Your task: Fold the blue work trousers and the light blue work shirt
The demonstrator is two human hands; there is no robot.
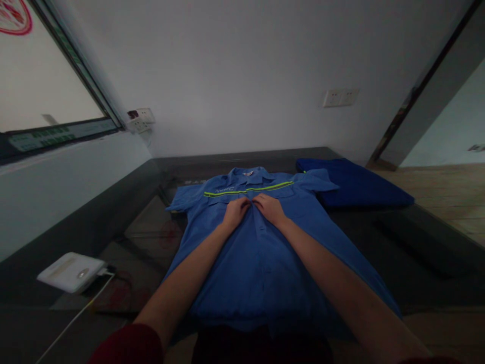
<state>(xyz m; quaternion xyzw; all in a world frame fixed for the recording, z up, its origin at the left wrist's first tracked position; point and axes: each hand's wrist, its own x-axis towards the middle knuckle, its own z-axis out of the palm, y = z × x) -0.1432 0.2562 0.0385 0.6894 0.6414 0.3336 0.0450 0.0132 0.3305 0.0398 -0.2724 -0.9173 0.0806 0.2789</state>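
Note:
A blue short-sleeved shirt (242,263) with a yellow-green stripe across the chest lies face up on the dark table, its collar at the far end. My left hand (237,210) and my right hand (269,207) meet at the front placket, just below the stripe. The fingers of both are closed in a pinch on the shirt's front edges. Whether a button is between the fingertips is too small to tell. Below my hands the placket runs down toward me.
A dark blue folded cloth (356,182) lies right of the shirt on the dark glossy table (409,247). At the left is a white box-shaped device (71,273) with a white cable (76,317). Wall sockets (341,97) sit on the wall behind.

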